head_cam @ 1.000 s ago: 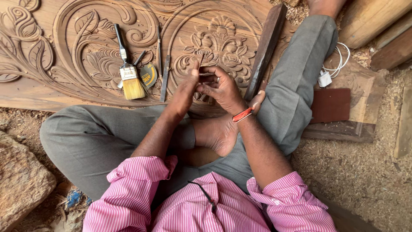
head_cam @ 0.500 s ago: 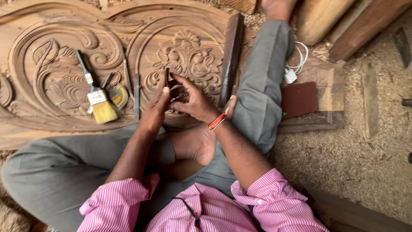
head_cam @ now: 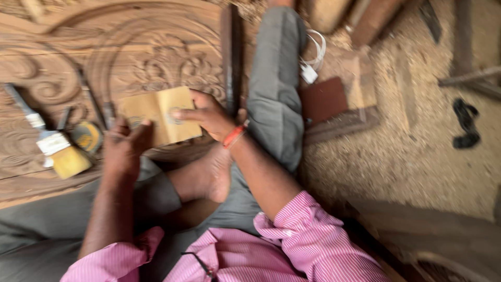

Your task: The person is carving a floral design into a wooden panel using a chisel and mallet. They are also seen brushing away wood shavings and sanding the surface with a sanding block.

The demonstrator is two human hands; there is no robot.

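Note:
I sit cross-legged at a carved wooden panel point(head_cam: 62, 57) with floral relief. Both hands hold a tan sheet of sandpaper point(head_cam: 159, 112) spread flat above the carving. My left hand point(head_cam: 122, 143) grips its lower left edge. My right hand point(head_cam: 206, 112), with an orange band at the wrist, pinches the right side, thumb on top. The picture is blurred by motion.
A paintbrush point(head_cam: 52, 143) with yellow bristles and a small round tin point(head_cam: 86, 137) lie on the panel to the left. A dark wooden bar point(head_cam: 230, 52) stands beside my grey-trousered leg. A white charger cable point(head_cam: 312, 62), a brown block point(head_cam: 323, 99) and sawdust lie to the right.
The folded sandpaper that my hands held close together has been opened into a flat sheet. The view has swung to the right, so the panel and brush sit further left.

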